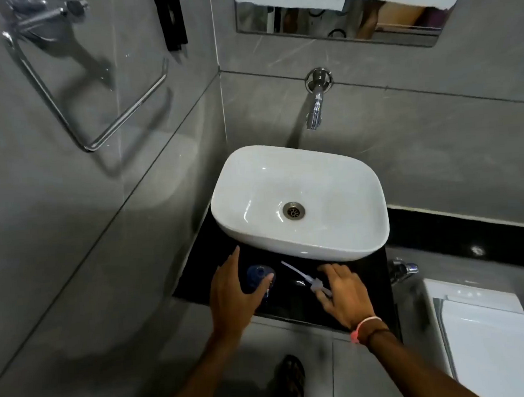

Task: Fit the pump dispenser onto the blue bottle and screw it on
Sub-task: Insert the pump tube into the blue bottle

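The blue bottle (257,277) stands upright on the black counter (288,304), its open neck facing up, just in front of the sink. My left hand (231,292) curls around the bottle's left side, thumb against its front. To the right lies the white pump dispenser (313,284) with its thin dip tube pointing up-left toward the sink. My right hand (341,294) rests over the pump's head end, fingers touching it; a firm grip is not clear.
A white basin (334,246) sits on the counter right behind the bottle, with a chrome wall tap (316,106) above it. A chrome towel ring hangs on the left wall. A white appliance (490,334) stands at the right. My sandalled foot shows on the grey floor below.
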